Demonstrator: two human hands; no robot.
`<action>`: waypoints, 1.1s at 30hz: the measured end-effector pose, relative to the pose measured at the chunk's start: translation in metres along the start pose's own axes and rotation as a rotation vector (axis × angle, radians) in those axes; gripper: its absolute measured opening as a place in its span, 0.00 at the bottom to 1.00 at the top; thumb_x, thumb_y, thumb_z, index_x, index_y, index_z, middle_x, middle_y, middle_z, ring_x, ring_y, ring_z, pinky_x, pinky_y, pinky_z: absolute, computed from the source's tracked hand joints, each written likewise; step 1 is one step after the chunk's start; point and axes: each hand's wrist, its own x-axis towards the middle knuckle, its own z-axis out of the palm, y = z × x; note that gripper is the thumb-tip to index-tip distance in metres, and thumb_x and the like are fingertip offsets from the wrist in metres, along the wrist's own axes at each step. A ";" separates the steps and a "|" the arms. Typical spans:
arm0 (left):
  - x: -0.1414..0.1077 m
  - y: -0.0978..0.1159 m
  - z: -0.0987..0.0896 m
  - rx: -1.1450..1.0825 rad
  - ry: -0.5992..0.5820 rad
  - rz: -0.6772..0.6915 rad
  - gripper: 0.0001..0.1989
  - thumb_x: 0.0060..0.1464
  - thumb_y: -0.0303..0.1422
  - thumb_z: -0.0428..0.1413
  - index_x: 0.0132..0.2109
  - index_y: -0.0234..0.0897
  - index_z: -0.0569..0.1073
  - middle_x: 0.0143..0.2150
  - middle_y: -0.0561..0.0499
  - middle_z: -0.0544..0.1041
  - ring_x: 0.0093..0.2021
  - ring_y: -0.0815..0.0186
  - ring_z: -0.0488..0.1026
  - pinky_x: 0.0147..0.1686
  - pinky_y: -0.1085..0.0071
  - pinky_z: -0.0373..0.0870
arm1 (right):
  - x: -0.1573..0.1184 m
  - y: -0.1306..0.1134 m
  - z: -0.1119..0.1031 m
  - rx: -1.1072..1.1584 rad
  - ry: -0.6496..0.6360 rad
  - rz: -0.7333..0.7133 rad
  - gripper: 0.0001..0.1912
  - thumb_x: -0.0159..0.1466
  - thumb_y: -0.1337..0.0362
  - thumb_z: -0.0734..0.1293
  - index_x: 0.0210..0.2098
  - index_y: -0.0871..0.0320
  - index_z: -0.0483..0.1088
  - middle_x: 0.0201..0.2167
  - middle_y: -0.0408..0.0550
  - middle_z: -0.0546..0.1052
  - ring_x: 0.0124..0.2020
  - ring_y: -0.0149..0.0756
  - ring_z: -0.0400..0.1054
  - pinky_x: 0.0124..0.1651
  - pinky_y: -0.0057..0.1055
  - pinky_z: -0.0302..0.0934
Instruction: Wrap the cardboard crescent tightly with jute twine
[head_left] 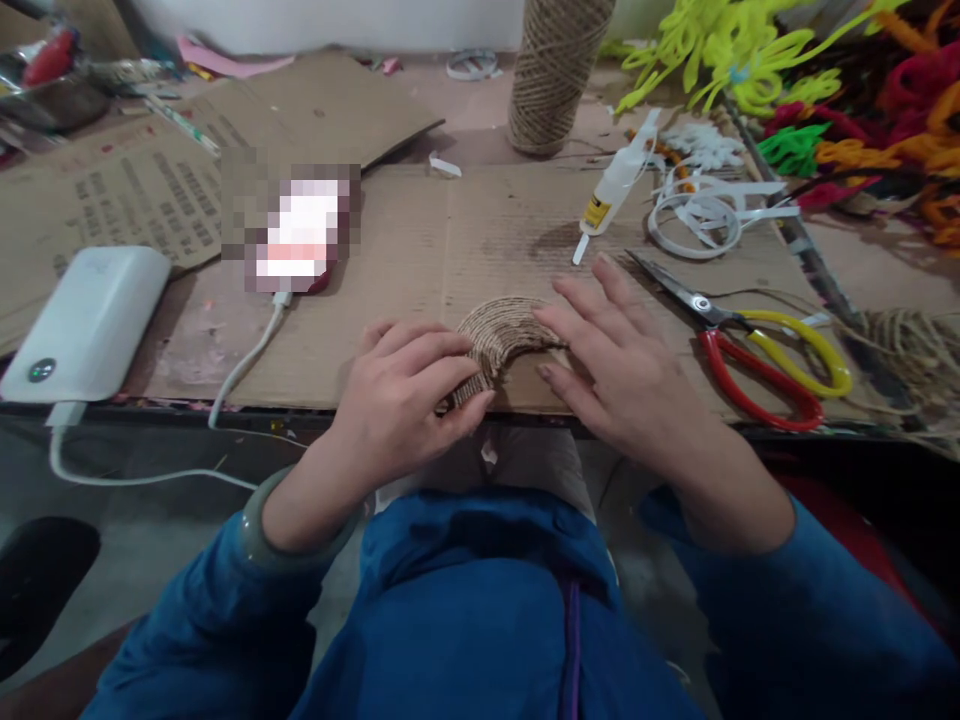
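A curved, arch-shaped piece of coiled jute twine [501, 325] lies on the cardboard near the table's front edge. My left hand [409, 385] is closed over its left end, with the thumb along the near side and the fingers on top. On the other side, my right hand [619, 350] is spread, fingers apart, its index fingertip touching or just above the arch's right end. The right hand's outer fingers look slightly blurred. Both palms face down, so the undersides of the fingers are hidden.
Right of my hands lie scissors [720, 315] with red and yellow handles. A glue bottle [619, 180], white strips [697, 222] and a twine spool [556, 75] stand behind. Colourful fuzzy flowers [885, 140] fill the back right. A power bank [86, 320] and phone [304, 225] lie left.
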 end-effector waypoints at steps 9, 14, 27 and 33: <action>-0.038 0.004 -0.016 0.120 0.039 -0.056 0.19 0.51 0.24 0.59 0.51 0.42 0.74 0.50 0.48 0.80 0.59 0.51 0.71 0.53 0.55 0.65 | -0.018 0.033 -0.020 -0.079 -0.151 0.132 0.28 0.65 0.63 0.66 0.63 0.60 0.59 0.63 0.64 0.66 0.65 0.51 0.61 0.64 0.50 0.61; -0.029 0.008 -0.016 0.141 -0.092 0.006 0.15 0.54 0.27 0.58 0.49 0.39 0.74 0.52 0.47 0.80 0.63 0.48 0.66 0.57 0.53 0.59 | -0.035 0.025 -0.016 -0.027 -0.097 0.113 0.25 0.65 0.64 0.65 0.62 0.55 0.62 0.62 0.57 0.68 0.62 0.50 0.64 0.62 0.49 0.63; -0.029 0.002 -0.016 0.046 -0.078 0.077 0.15 0.57 0.28 0.57 0.51 0.43 0.75 0.51 0.46 0.81 0.57 0.52 0.74 0.53 0.56 0.65 | -0.040 0.023 -0.010 -0.012 0.077 0.091 0.22 0.63 0.67 0.66 0.57 0.54 0.66 0.60 0.57 0.70 0.60 0.50 0.67 0.58 0.47 0.68; -0.008 -0.002 -0.011 -0.234 0.146 -0.018 0.09 0.60 0.28 0.54 0.47 0.42 0.75 0.44 0.48 0.82 0.46 0.60 0.79 0.47 0.62 0.73 | -0.038 0.023 -0.017 0.064 0.146 0.118 0.34 0.62 0.65 0.69 0.65 0.53 0.56 0.60 0.60 0.70 0.60 0.52 0.67 0.61 0.51 0.64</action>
